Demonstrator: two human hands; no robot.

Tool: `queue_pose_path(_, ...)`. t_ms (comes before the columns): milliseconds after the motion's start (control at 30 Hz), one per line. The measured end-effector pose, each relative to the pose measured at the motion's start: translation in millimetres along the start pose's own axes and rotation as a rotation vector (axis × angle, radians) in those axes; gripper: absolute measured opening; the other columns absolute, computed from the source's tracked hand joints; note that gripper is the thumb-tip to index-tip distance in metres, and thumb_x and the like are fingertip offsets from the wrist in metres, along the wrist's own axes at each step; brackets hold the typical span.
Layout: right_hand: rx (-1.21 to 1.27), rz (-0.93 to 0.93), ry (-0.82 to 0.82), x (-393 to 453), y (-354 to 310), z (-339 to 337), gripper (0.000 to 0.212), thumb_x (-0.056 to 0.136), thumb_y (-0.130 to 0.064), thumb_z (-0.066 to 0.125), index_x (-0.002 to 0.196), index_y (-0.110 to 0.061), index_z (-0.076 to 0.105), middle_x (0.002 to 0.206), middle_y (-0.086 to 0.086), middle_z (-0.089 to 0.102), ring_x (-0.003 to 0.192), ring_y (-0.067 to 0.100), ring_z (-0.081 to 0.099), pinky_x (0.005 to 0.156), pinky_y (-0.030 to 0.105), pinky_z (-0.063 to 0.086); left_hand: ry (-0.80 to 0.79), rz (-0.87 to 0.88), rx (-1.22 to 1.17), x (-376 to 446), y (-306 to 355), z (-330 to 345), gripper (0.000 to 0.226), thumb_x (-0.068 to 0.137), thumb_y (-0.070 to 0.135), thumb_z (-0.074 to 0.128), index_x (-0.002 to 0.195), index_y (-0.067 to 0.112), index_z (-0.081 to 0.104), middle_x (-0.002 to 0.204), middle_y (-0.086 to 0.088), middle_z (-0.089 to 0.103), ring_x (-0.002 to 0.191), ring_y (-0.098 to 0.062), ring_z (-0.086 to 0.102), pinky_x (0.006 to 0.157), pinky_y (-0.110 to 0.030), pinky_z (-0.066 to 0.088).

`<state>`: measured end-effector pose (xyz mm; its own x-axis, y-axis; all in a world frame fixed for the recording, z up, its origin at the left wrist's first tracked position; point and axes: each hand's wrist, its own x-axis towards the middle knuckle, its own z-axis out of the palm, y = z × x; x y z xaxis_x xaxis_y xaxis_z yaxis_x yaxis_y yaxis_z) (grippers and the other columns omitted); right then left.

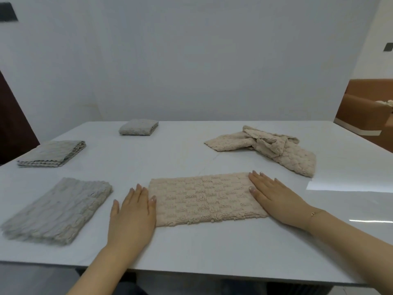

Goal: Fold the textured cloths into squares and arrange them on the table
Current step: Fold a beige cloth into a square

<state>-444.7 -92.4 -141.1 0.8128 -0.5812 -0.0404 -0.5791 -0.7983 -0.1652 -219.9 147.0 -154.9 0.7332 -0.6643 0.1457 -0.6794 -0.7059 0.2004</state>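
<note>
Left hand (132, 211) and right hand (274, 195), grip wide, flat on beige cloth (204, 198) ends

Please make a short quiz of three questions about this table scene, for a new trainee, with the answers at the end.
1. True or false: the beige cloth between the hands is already folded into a square.
2. How many grey cloths lie folded on the table? A) two B) three C) four
3. Fill in: the second beige cloth, far right, lies ____.

Key
1. False. It is a long rectangle. The left hand lies flat at its left end and the right hand lies flat on its right end.
2. B. Near one, middle one, far one.
3. Crumpled, not folded.
</note>
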Motion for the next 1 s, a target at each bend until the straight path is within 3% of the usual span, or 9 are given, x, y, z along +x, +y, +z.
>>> queue_pose_path(100, 0.021, -0.023, 0.019, 0.7, 5.6, -8.6, 0.059, 0.100, -0.049, 0.019, 0.152, -0.026, 0.004, 0.159, -0.009, -0.002, 0.146, 0.007, 0.000, 0.119, 0.027, 0.001, 0.223, -0.019, -0.241, -8.2, -3.5, -3.9, 0.044, 0.097, 0.046, 0.027, 0.120, 0.019, 0.054, 0.128, 0.001, 0.056, 0.114, -0.015, 0.048, 0.097, -0.036, 0.036)
queue_pose_path(167, 0.058, -0.110, 0.131, 2.0, 8.3, -13.2, 0.059, 0.098, -0.048, 0.031, 0.151, -0.026, 0.016, 0.158, -0.012, 0.006, 0.146, 0.007, 0.007, 0.115, 0.020, 0.005, 0.253, -0.066, -0.331, -12.1, -0.6, -11.2, 0.040, 0.091, 0.055, 0.039, 0.102, 0.021, 0.057, 0.108, 0.006, 0.056, 0.099, -0.012, 0.043, 0.084, -0.030, 0.035)
queue_pose_path(233, 0.134, -0.223, 0.206, 4.5, 8.2, -17.6, 0.050, 0.097, -0.043, 0.041, 0.145, -0.030, 0.034, 0.154, -0.016, 0.019, 0.141, 0.002, 0.017, 0.112, 0.015, 0.010, 0.171, -0.118, -0.231, -14.4, 4.7, -16.1, 0.045, 0.086, 0.063, 0.043, 0.099, 0.021, 0.053, 0.107, 0.008, 0.046, 0.104, -0.015, 0.039, 0.087, -0.031, 0.034)
queue_pose_path(333, 0.264, -0.281, 0.160, 11.2, 6.4, -20.2, 0.029, 0.095, -0.038, 0.049, 0.122, -0.035, 0.058, 0.137, -0.018, 0.047, 0.126, -0.002, 0.039, 0.111, 0.025, 0.029, 0.043, -0.135, -0.125, -11.8, 16.2, -20.3, 0.039, 0.088, 0.058, 0.046, 0.085, 0.019, 0.052, 0.099, 0.008, 0.042, 0.096, -0.015, 0.039, 0.083, -0.032, 0.033)
queue_pose_path(500, 0.517, -0.294, 0.230, 19.7, 13.6, -8.4, 0.017, 0.090, -0.031, 0.061, 0.105, -0.035, 0.069, 0.116, -0.020, 0.061, 0.114, -0.002, 0.052, 0.104, 0.031, 0.041, 0.062, -0.206, -0.844, -1.6, 33.9, -40.7, 0.026, 0.085, 0.029, 0.063, 0.090, 0.003, 0.062, 0.081, -0.010, 0.064, 0.072, -0.025, 0.058, 0.061, -0.031, 0.040)
queue_pose_path(633, 0.654, -0.237, 0.174, 16.7, 11.4, -12.4, 0.022, 0.090, -0.038, 0.056, 0.104, -0.032, 0.071, 0.116, -0.022, 0.062, 0.111, -0.007, 0.054, 0.102, 0.026, 0.042, 0.181, -0.144, -1.108, 1.4, 64.6, -51.8, 0.011, 0.085, 0.026, 0.066, 0.086, 0.015, 0.063, 0.086, -0.005, 0.068, 0.086, -0.026, 0.065, 0.076, -0.041, 0.052)
queue_pose_path(900, 0.965, -0.125, 0.066, 20.5, 16.7, -13.0, 0.045, 0.100, -0.041, 0.035, 0.097, -0.019, 0.075, 0.121, -0.014, 0.064, 0.118, -0.001, 0.053, 0.110, 0.032, 0.035, 0.138, 0.152, -0.954, -0.3, 138.0, -29.3, 0.019, 0.082, 0.027, 0.071, 0.076, 0.021, 0.054, 0.067, 0.012, 0.059, 0.059, 0.000, 0.050, 0.051, -0.012, 0.038)
queue_pose_path(967, 0.972, -0.142, 0.070, 20.3, 16.3, -12.6, 0.045, 0.101, -0.039, 0.035, 0.098, -0.019, 0.075, 0.121, -0.014, 0.065, 0.118, -0.001, 0.053, 0.110, 0.031, 0.035, 0.063, 0.252, -0.820, -6.0, 142.4, -16.5, 0.016, 0.081, 0.034, 0.070, 0.082, 0.028, 0.056, 0.078, 0.020, 0.062, 0.075, 0.005, 0.055, 0.066, -0.011, 0.042)
queue_pose_path(1000, 0.981, -0.145, 0.074, 19.9, 15.9, -12.6, 0.045, 0.100, -0.039, 0.035, 0.098, -0.018, 0.074, 0.120, -0.014, 0.065, 0.117, 0.000, 0.055, 0.109, 0.031, 0.036, 0.058, 0.306, -0.703, -9.2, 140.6, -11.2, 0.018, 0.080, 0.040, 0.069, 0.089, 0.032, 0.056, 0.087, 0.026, 0.061, 0.088, 0.011, 0.053, 0.083, -0.012, 0.040)
